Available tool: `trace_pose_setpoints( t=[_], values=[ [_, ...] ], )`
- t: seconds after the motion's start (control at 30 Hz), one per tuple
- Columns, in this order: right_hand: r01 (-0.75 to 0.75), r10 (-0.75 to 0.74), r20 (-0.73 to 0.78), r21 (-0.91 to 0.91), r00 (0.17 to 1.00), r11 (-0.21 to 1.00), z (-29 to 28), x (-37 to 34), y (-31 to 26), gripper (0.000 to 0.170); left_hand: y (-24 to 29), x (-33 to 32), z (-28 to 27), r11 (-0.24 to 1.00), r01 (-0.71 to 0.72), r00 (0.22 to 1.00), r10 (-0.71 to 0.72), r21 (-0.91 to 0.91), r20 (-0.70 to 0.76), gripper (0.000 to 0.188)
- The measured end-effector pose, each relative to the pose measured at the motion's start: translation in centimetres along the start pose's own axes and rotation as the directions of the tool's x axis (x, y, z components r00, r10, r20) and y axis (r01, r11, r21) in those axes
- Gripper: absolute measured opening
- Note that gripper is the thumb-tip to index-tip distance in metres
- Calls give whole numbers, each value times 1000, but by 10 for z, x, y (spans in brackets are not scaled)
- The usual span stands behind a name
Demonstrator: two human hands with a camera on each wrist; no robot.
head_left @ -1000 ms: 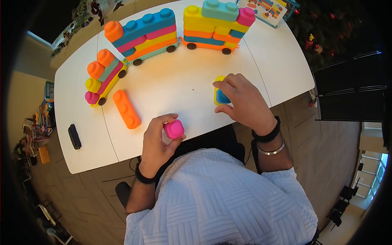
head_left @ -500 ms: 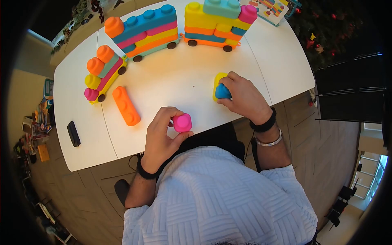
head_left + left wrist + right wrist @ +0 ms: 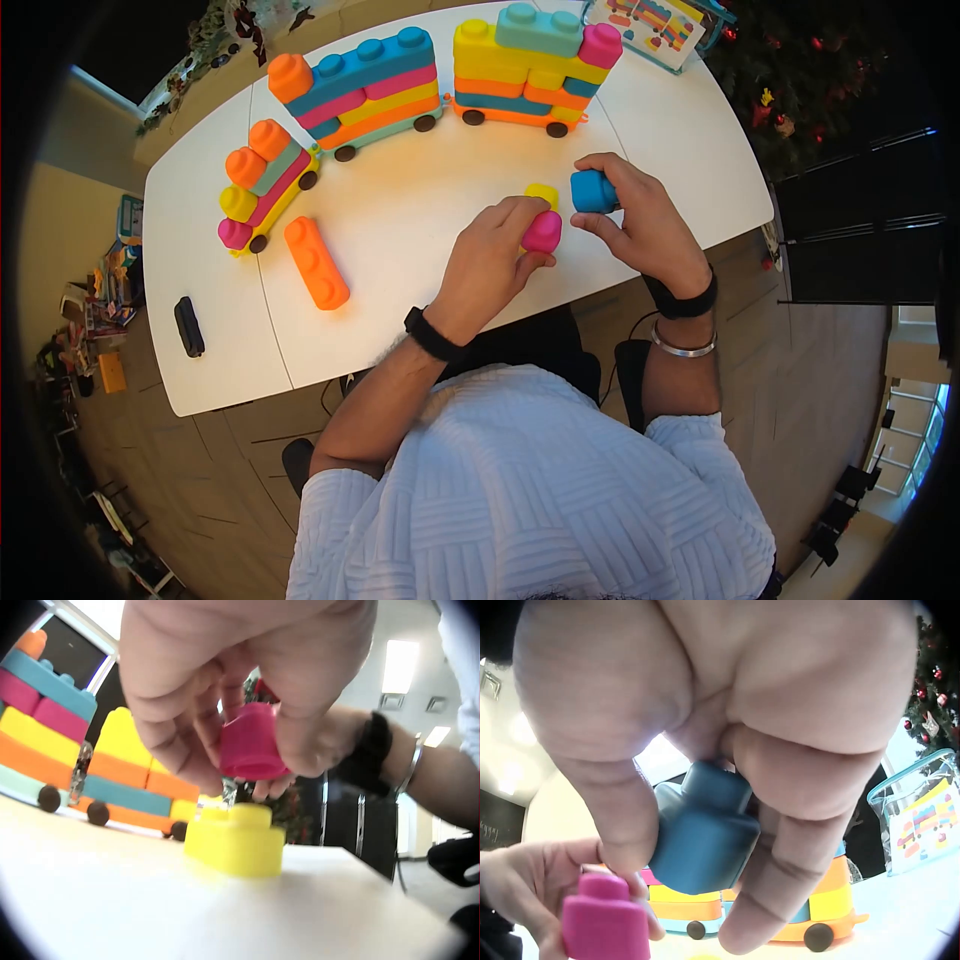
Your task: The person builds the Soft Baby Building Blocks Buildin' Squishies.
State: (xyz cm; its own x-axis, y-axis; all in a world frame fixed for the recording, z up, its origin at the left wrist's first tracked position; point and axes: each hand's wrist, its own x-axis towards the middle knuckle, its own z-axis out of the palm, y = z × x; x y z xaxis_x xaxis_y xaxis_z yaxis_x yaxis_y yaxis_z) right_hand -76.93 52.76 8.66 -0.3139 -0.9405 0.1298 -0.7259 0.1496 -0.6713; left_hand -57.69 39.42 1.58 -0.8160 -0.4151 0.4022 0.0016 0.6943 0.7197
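My left hand (image 3: 485, 265) pinches a small pink block (image 3: 543, 232) between thumb and fingers. In the left wrist view the pink block (image 3: 253, 742) is just above a yellow block (image 3: 236, 844) with round studs, a gap showing between them. That yellow block sits on the white table, partly covered by my left hand in the head view. To its right, my right hand (image 3: 650, 225) grips a small blue block (image 3: 592, 191) between thumb and fingers. The right wrist view shows the blue block's (image 3: 705, 829) single stud pointing up toward the palm.
Three wheeled block trains stand along the back: a low one (image 3: 268, 190) at left, a blue-topped one (image 3: 360, 95) and a yellow one (image 3: 530, 75). An orange three-stud block (image 3: 317, 263) and a black case (image 3: 188, 326) lie at left. A clear bag (image 3: 655, 30) stands at back right.
My right hand took the blue block off the yellow block and moved it to the right. My left hand carried the pink block rightward to just above the yellow one.
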Motion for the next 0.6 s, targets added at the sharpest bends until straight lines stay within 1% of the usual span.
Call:
trace_pose_setpoints(
  t=[0.03,0.1,0.13,0.2,0.23,0.3,0.33,0.4,0.43,0.5,0.53,0.57,0.6],
  values=[
    [2,-2,-1,0,1000,1000,1,-1,3,51,-2,1,4,1000,-1,1000,1,2,-1,56],
    [51,-51,-32,-13,998,999,4,-1,12,55,-5,5,9,994,51,994,-59,97,91,54],
    [47,-47,-34,-10,998,999,4,-1,14,55,-5,6,11,994,50,994,-59,97,96,54],
    [162,-164,-22,-79,986,984,6,0,16,57,-2,3,14,987,53,996,-62,149,58,52],
    [162,-163,-20,-74,986,984,5,-1,13,57,1,3,15,987,57,996,-67,151,60,52],
    [65,-64,37,-30,997,997,1,1,2,59,5,5,13,974,111,988,-129,196,81,50],
    [72,-71,41,-27,997,997,1,1,-2,59,6,5,12,973,116,988,-133,200,74,50],
    [89,-91,-37,-61,995,994,1,-2,-12,60,4,6,9,975,131,979,-155,179,130,54],
    [101,-103,-28,-59,994,993,0,-3,-20,60,6,4,5,973,140,980,-163,183,117,54],
    [85,-83,-73,25,994,996,1,-8,-38,58,13,-6,-7,970,181,976,-197,162,89,58],
    [73,-70,-66,40,995,997,2,-11,-43,58,17,-13,-15,966,196,974,-211,168,77,58],
    [79,-77,-59,48,995,996,7,-11,-45,58,22,-24,-27,971,190,981,-194,144,15,56],
    [179,-177,-52,36,983,983,13,-10,-47,58,24,-35,-39,976,179,984,-175,120,-44,53]
  ],
)
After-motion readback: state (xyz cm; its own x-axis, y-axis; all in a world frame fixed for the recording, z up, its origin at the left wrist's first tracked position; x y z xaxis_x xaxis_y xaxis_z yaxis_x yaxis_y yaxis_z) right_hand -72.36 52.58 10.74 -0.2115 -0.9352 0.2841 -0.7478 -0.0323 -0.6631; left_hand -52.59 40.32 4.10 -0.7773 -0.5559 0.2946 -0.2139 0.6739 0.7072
